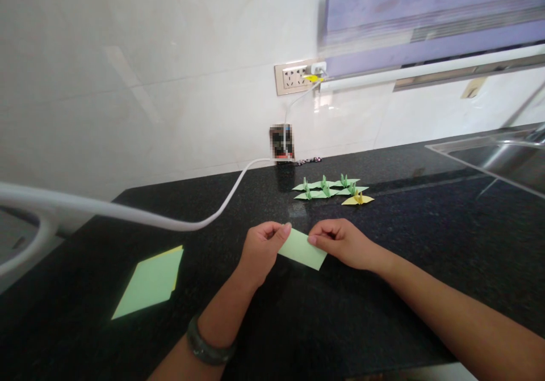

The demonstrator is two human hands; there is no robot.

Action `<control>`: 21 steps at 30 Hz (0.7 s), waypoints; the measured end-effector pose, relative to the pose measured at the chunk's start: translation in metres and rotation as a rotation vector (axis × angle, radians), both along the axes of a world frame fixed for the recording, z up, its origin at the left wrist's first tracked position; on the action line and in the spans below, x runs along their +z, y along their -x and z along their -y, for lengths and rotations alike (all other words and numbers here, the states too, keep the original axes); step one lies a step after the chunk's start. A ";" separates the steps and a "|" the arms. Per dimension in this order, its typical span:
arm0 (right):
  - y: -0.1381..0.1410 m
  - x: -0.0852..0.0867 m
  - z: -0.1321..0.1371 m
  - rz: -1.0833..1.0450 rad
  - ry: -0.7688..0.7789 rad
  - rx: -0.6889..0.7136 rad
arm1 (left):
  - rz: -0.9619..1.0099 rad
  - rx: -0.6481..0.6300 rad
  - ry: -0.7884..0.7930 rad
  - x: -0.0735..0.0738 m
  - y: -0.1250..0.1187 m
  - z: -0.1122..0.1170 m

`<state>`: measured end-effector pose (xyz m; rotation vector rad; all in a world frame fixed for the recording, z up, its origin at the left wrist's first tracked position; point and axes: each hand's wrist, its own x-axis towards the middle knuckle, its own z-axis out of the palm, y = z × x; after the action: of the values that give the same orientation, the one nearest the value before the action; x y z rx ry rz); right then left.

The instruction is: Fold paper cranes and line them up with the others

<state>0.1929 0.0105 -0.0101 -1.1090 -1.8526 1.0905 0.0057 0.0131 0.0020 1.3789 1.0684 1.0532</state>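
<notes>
A pale green sheet of origami paper (303,248), shaped as a rectangle, is held over the dark countertop. My left hand (264,250) pinches its left end between thumb and fingers. At the paper's right side, my right hand (340,242) grips the upper corner in the same way. Beyond the hands stand several green paper cranes (326,190) in two rows, with one yellow paper crane (358,199) at their near right. To the left lies a stack of square paper (149,281), green on top with yellow edges showing beneath.
A thick white cable (170,222) arches across the left side. A phone-like object (281,142), blurred out, leans on the tiled wall below a socket (294,77) with a plugged-in charger. A steel sink (506,162) is set into the black countertop (409,245) at right.
</notes>
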 end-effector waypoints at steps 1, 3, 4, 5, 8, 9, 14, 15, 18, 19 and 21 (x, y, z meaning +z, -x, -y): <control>0.000 -0.001 0.000 -0.058 0.065 -0.010 | 0.066 0.001 0.009 0.000 0.000 0.000; 0.001 -0.001 -0.001 -0.163 0.151 -0.025 | 0.154 -0.031 0.026 -0.001 -0.001 0.000; 0.002 -0.001 -0.001 -0.198 0.183 -0.018 | 0.161 -0.058 0.037 -0.002 -0.002 0.000; 0.003 -0.001 -0.001 -0.214 0.213 0.003 | 0.142 -0.079 0.051 -0.003 -0.002 0.000; 0.006 0.000 0.001 -0.180 0.245 0.067 | 0.035 -0.087 0.059 -0.007 -0.003 0.001; 0.007 0.000 0.001 -0.167 0.231 0.069 | 0.001 -0.076 0.047 -0.008 -0.003 0.001; 0.006 -0.001 0.000 -0.176 0.113 -0.022 | -0.084 -0.064 0.016 -0.007 -0.003 0.002; 0.005 -0.001 0.000 -0.170 0.109 -0.031 | -0.084 -0.069 0.017 -0.006 -0.003 0.002; 0.005 0.000 0.000 -0.145 0.128 -0.017 | -0.014 -0.107 0.053 -0.003 -0.004 0.004; 0.005 0.001 0.001 -0.142 0.136 -0.005 | 0.029 -0.128 0.085 -0.002 -0.005 0.005; 0.006 0.001 0.002 -0.158 0.142 0.021 | 0.121 -0.163 0.164 -0.001 -0.006 0.006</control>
<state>0.1865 0.0086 -0.0093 -1.0521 -1.6889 1.3006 0.0116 0.0075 0.0013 1.2327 0.9166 0.8984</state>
